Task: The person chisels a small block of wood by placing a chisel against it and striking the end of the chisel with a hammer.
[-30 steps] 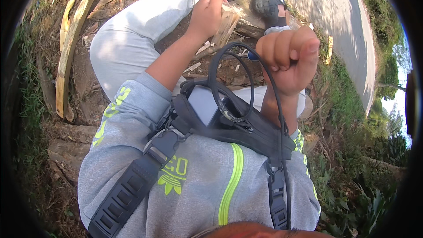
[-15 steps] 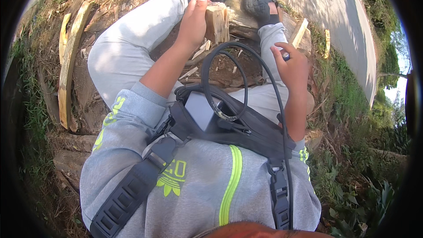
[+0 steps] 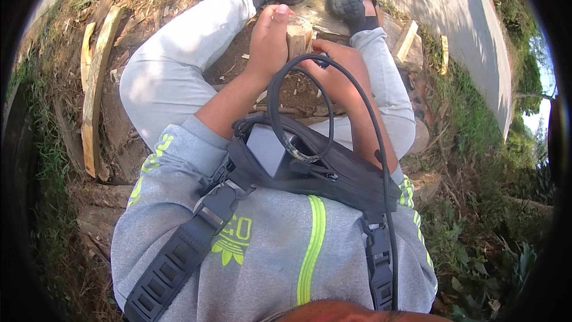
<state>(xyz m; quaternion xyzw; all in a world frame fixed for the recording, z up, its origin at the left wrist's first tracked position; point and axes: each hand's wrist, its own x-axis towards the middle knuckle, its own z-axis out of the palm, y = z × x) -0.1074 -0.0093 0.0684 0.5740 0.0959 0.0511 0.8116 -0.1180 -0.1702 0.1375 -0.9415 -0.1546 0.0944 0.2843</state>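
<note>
Between my lower legs, an upright chunk of split wood [image 3: 297, 40] stands in front of a log [image 3: 319, 15]. My left hand [image 3: 269, 39] is closed on the chunk's left side, thumb pointing up near its top. Close by on the right, my right hand [image 3: 344, 68] is curled around a dark rounded handle [image 3: 323, 59], of which only the end shows. The rest of that tool is hidden by the hand and the wood. A black cable [image 3: 274, 104] loops up from my waist pack [image 3: 351, 176] and crosses in front of the right hand.
Long split wood strips [image 3: 98, 92] lie on the ground at left. Another split piece [image 3: 406, 42] lies beyond my right knee. Wood chips and soil are between my legs. A paved road [image 3: 459, 30] runs at far right, with grass and bushes beside it.
My right hand has swung left and inward, from above my right leg to beside the wood chunk. The chunk and my left hand have shifted slightly, and the chunk's top looks lower.
</note>
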